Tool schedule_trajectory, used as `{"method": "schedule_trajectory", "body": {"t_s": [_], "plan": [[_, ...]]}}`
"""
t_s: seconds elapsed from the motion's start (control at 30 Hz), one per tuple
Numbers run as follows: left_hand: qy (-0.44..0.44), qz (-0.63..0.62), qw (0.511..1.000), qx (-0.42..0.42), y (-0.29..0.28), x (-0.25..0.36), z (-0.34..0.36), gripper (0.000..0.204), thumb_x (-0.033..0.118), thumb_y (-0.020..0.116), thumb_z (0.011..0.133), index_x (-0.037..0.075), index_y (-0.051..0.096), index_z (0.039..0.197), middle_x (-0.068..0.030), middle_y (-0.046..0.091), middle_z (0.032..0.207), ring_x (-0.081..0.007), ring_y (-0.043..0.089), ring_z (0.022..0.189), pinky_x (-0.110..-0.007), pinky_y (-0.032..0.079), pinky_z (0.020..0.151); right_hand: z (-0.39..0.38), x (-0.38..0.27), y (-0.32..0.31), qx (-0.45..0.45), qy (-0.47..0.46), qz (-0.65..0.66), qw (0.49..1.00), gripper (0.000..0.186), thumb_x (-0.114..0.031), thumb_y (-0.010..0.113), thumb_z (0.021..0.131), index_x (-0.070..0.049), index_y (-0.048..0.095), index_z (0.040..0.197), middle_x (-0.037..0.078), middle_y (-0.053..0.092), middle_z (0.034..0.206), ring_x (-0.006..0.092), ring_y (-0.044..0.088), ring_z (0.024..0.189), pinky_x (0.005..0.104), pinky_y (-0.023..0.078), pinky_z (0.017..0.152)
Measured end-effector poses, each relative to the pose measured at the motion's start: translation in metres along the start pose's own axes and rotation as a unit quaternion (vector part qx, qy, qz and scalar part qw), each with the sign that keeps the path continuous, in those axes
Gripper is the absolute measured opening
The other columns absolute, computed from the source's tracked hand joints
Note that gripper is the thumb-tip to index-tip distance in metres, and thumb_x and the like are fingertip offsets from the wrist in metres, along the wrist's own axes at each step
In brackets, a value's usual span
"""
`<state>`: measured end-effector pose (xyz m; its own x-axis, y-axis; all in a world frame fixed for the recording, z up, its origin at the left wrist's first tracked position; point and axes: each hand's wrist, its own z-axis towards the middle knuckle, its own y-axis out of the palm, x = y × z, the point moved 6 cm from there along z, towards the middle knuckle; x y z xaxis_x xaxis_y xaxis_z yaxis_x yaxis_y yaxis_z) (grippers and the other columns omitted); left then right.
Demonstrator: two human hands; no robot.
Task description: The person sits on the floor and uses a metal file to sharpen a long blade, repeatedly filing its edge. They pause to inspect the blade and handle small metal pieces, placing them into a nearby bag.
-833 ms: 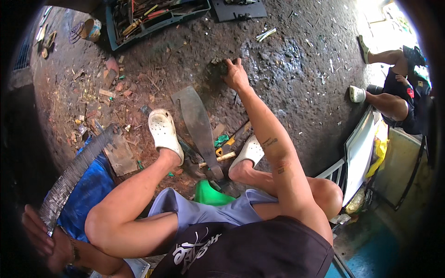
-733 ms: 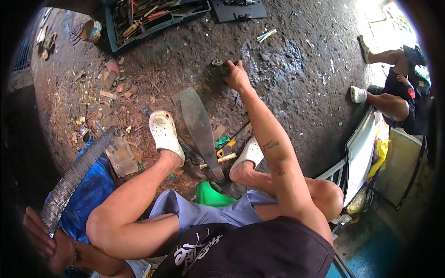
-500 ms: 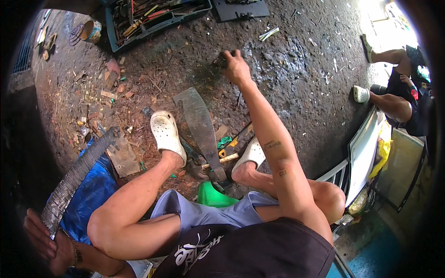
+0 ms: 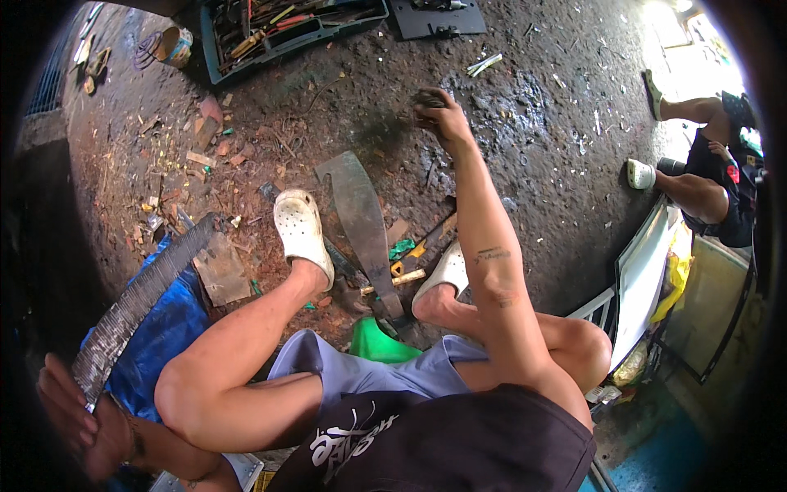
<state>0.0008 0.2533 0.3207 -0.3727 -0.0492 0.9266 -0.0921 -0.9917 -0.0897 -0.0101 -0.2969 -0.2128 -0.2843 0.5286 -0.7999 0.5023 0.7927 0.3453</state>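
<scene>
At the lower left, my left hand (image 4: 78,422) grips the near end of a long curved metal blade (image 4: 143,299) with close cross marks along its face. The blade slants up over a blue sheet (image 4: 160,348) beside my left knee. Ahead of me, my right hand (image 4: 445,119) is held over the ground with its fingers curled round a dark clump whose kind I cannot make out. A dark patch (image 4: 381,135) lies left of that hand. Between my feet rests a broad, dull metal blade (image 4: 358,209) with a hooked tip.
A dark toolbox (image 4: 303,31) full of hand tools stands at the far side, with a tin can (image 4: 175,47) to its left. A flat black plate (image 4: 438,20) lies right of it. Scraps litter the ground. Another person (image 4: 697,184) sits at the right beside leaning panels (image 4: 635,275).
My right hand has lifted and moved right, away from the dark patch, with the clump in it. My left hand stays on the curved blade. The whole view has shifted slightly.
</scene>
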Motion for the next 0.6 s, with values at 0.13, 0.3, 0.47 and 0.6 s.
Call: {"method": "schedule_trajectory", "body": {"t_s": [0.13, 0.3, 0.47, 0.6], "plan": [[0.014, 0.106, 0.992, 0.066, -0.018, 0.002, 0.0, 0.021, 0.022, 0.057, 0.068, 0.015, 0.039, 0.06, -0.004, 0.041, 0.064, -0.0169, 0.04, 0.078, -0.043, 0.035, 0.096, -0.051, -0.016, -0.019, 0.046, 0.05, 0.274, 0.959, 0.03, -0.005, 0.074, 0.085, -0.003, 0.062, 0.113, 0.01, 0.069, 0.104, 0.0231, 0.066, 0.094, 0.0353, 0.054, 0.073], [0.021, -0.181, 0.982, -0.05, 0.04, -0.006, 0.013, 0.031, 0.024, 0.049, 0.087, 0.018, 0.036, 0.06, -0.0023, 0.037, 0.056, -0.0148, 0.037, 0.06, -0.036, 0.033, 0.069, -0.114, -0.046, 0.0, -0.035, -0.012, 0.339, 0.94, 0.04, -0.011, 0.068, 0.088, 0.0, 0.057, 0.125, 0.016, 0.066, 0.117, 0.0295, 0.064, 0.099, 0.0321, 0.054, 0.07], [0.049, -0.165, 0.984, 0.051, 0.061, 0.006, 0.018, 0.038, 0.026, 0.044, 0.098, 0.015, 0.038, 0.061, -0.0013, 0.035, 0.052, -0.0122, 0.033, 0.047, -0.028, 0.034, 0.054, -0.184, -0.068, 0.028, -0.098, -0.06, 0.372, 0.921, 0.042, -0.008, 0.065, 0.086, -0.005, 0.057, 0.128, 0.017, 0.065, 0.12, 0.0314, 0.062, 0.098, 0.0329, 0.054, 0.069], [-0.026, -0.301, 0.953, 0.012, 0.076, -0.002, 0.025, 0.038, 0.028, 0.054, 0.096, 0.015, 0.041, 0.063, 0.003, 0.032, 0.054, -0.0095, 0.029, 0.045, -0.026, 0.028, 0.046, -0.248, -0.051, 0.055, -0.131, -0.064, 0.421, 0.895, 0.045, -0.008, 0.062, 0.086, -0.001, 0.054, 0.13, 0.022, 0.062, 0.123, 0.0319, 0.061, 0.1, 0.0324, 0.055, 0.072]]}}
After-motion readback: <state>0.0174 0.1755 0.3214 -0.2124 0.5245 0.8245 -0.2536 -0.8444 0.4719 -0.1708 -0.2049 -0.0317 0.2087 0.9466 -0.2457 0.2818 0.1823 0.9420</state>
